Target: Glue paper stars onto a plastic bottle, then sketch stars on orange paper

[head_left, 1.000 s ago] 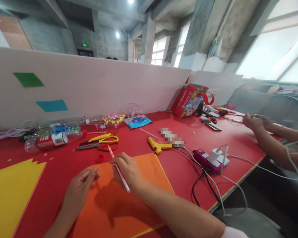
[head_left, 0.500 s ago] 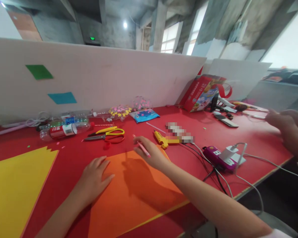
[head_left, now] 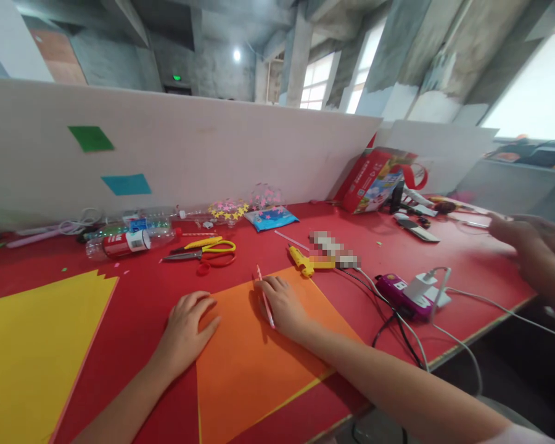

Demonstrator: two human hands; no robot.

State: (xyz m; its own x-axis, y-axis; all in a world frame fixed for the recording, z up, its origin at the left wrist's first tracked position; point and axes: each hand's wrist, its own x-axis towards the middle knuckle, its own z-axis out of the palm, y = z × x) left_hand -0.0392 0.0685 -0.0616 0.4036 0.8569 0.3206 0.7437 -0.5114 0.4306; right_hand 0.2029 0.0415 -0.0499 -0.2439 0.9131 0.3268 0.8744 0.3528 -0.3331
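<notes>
An orange sheet (head_left: 259,382) lies on the red table (head_left: 157,407), with a yellow edge showing beneath it. My left hand (head_left: 189,330) rests at the sheet's upper left edge, fingers spread, holding nothing. On the sheet's upper part, my right hand (head_left: 282,305) is closed on a pink pencil (head_left: 267,307) lying slanted against the fingers. Yellow sheets (head_left: 32,351) are stacked at the left. Beyond the orange sheet are yellow-handled scissors (head_left: 201,253) and a yellow glue gun (head_left: 301,261).
Plastic bottles (head_left: 127,243), a blue packet (head_left: 272,219) and a red bag (head_left: 372,182) stand or lie along the white partition (head_left: 240,145). A purple power strip (head_left: 400,297) with cables is at the right. Another person's hands (head_left: 525,237) are at the far right.
My right hand has lowered onto the orange sheet with the pencil, which now points more away from me. The view has shifted slightly, and the orange sheet appears further right against my left hand.
</notes>
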